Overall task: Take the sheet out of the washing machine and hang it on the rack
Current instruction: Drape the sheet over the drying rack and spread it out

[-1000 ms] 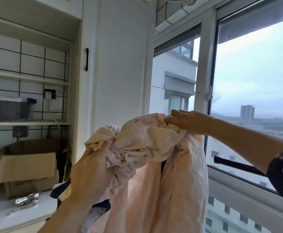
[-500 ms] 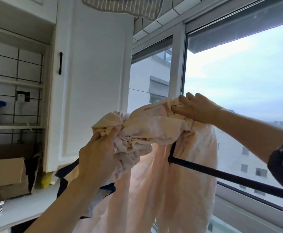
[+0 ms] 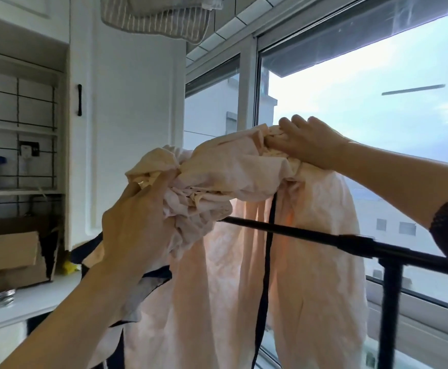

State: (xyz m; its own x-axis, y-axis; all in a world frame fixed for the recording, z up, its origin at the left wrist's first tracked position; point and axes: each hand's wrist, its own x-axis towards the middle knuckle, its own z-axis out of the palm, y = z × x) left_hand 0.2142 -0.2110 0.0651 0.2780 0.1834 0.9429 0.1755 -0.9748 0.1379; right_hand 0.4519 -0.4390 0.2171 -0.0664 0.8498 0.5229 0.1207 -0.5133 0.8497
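**Sheet bunched above the rack bar**

Pale peach sheet (image 3: 244, 177), wrinkled and gathered, held up in the middle of the view, above and partly in front of the black rack (image 3: 310, 235). Long folds hanging down past the bar, with a dark trim strip running down the middle. Bunched left end gripped in the left hand (image 3: 137, 225), fingers curled into the cloth. Top right of the bundle gripped by the right hand (image 3: 305, 142), fingers curled over the fabric, forearm reaching in from the right. Rack bar slanting from behind the cloth toward the near right, joined there to an upright post. Behind, a large window (image 3: 363, 102) with sky and buildings. At far left, a white cabinet (image 3: 127, 129) with a black handle, shelves, and a cardboard box (image 3: 10, 257) on a white counter. Overhead, striped cloth (image 3: 153, 20) hanging.
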